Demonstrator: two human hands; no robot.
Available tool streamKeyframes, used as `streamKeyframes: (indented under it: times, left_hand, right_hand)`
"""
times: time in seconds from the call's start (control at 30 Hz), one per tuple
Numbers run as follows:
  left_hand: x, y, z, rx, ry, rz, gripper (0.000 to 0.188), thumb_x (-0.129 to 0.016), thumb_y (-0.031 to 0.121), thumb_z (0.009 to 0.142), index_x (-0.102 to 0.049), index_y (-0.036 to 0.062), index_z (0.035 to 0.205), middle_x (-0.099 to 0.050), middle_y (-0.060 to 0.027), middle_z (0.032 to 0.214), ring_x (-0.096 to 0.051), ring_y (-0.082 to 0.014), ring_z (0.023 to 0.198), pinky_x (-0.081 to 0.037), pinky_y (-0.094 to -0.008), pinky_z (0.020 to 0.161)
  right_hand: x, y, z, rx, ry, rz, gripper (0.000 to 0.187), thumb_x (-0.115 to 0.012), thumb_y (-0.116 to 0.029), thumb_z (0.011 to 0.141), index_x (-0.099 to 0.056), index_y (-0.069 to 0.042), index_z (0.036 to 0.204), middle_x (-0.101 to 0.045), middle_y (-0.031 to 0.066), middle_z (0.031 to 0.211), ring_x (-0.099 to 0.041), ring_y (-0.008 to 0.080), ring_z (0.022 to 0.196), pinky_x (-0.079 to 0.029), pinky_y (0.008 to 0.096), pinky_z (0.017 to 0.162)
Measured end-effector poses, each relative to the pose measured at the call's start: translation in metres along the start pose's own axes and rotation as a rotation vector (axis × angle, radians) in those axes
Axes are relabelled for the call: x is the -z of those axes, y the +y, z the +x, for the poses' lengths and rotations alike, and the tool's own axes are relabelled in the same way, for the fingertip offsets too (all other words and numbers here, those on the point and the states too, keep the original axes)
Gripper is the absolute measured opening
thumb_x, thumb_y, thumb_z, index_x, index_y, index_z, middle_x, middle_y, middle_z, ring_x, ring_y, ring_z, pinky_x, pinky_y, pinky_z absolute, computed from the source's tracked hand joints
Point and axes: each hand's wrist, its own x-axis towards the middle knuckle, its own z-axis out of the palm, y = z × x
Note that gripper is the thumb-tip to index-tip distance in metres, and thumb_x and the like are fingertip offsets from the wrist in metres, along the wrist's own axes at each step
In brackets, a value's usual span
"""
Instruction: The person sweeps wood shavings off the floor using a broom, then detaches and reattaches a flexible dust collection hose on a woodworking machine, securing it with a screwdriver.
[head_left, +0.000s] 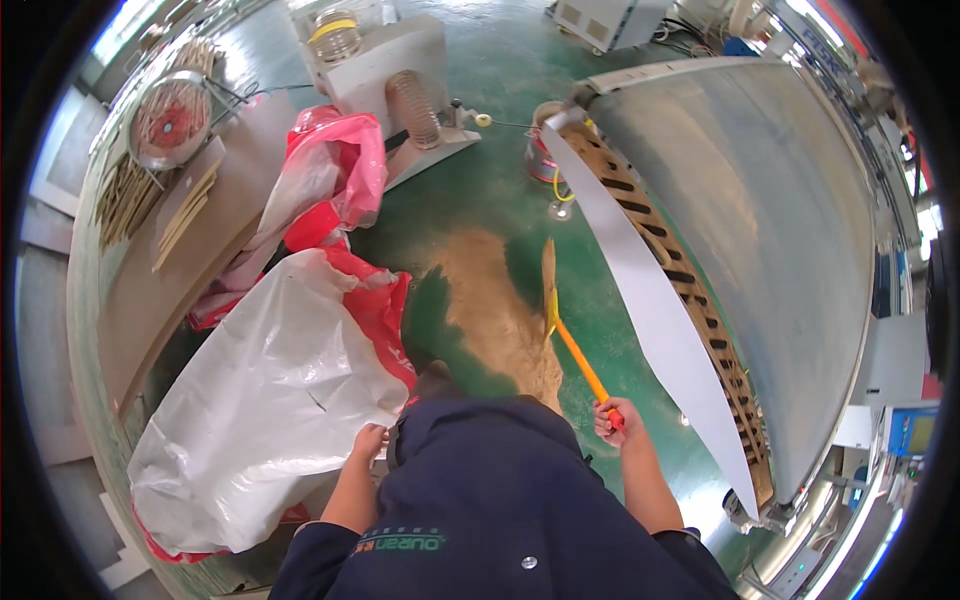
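My right hand (615,420) is closed around the red end of a shovel's orange-yellow handle. The shovel (578,360) points away from me, and its dust-coated blade stands nearly edge-on to my view. Beside the blade, a strip of tan sawdust (488,300) lies on the green floor. My left hand (371,441) is closed on the near edge of a large white plastic bag (270,390) with red parts. The bag spreads out on my left, partly crumpled. Whether anything is inside the bag cannot be seen.
To the right stands a big grey machine panel (740,190) with a slotted brown strip (670,255) and a long white sheet (640,290) along its side. A bucket (541,155) is beyond. At left are a board (140,330), a fan (170,120) and wooden strips (188,215).
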Motion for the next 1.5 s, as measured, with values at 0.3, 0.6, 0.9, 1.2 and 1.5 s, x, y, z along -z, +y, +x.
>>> streamKeyframes:
  times: [0.3,0.6,0.9,1.2,1.5]
  left_hand:
    - [0.094,0.073,0.045,-0.068,0.101,-0.226,0.031,-0.055,0.022,0.090,-0.058,-0.0004,0.112,-0.066,-0.0128,0.093,-0.062,-0.0183,0.074,-0.047,-0.0286,0.063]
    - [0.129,0.146,0.088,0.031,0.098,-0.125,0.030,-0.056,0.019,0.090,-0.059,-0.0031,0.110,-0.066,-0.0153,0.097,-0.065,-0.0213,0.085,-0.053,-0.0325,0.074]
    - [0.201,0.300,0.141,0.015,0.167,0.016,0.034,-0.057,0.024,0.089,-0.060,-0.0028,0.109,-0.066,-0.0148,0.096,-0.064,-0.0208,0.081,-0.052,-0.0324,0.073]
    - [0.155,0.565,0.255,-0.546,0.029,0.135,0.036,-0.061,0.022,0.088,-0.056,-0.0029,0.113,-0.064,-0.0196,0.105,-0.062,-0.0281,0.102,-0.047,-0.0354,0.089]
    - [0.108,0.746,0.351,-0.836,-0.092,0.253,0.047,-0.063,0.017,0.089,-0.044,-0.0035,0.126,-0.060,-0.0137,0.102,-0.059,-0.0200,0.093,-0.049,-0.0308,0.081]
  right_hand:
    - [-0.203,-0.100,0.121,0.270,0.287,-0.490,0.021,-0.058,-0.011,0.074,-0.045,-0.011,0.058,-0.043,0.0017,0.047,-0.040,0.0144,0.033,-0.032,0.0297,0.032]
    - [-0.338,-0.229,0.259,0.343,0.311,-0.428,0.022,-0.059,-0.009,0.075,-0.044,-0.011,0.058,-0.041,0.0011,0.046,-0.036,0.0149,0.032,-0.026,0.0311,0.032]
    - [-0.406,-0.249,0.307,0.097,0.371,-0.990,0.013,-0.058,-0.005,0.075,-0.048,-0.002,0.067,-0.039,0.0071,0.049,-0.040,0.0191,0.036,-0.023,0.0335,0.032]
    - [-0.377,-0.258,0.219,-0.001,0.318,-0.670,0.010,-0.059,-0.004,0.074,-0.052,-0.003,0.068,-0.045,0.0058,0.047,-0.042,0.0162,0.033,-0.031,0.0298,0.031]
    - [-0.471,-0.268,0.228,0.091,0.300,-0.289,0.007,-0.060,-0.009,0.076,-0.055,-0.005,0.075,-0.050,0.0035,0.052,-0.043,0.0129,0.037,-0.034,0.0257,0.035]
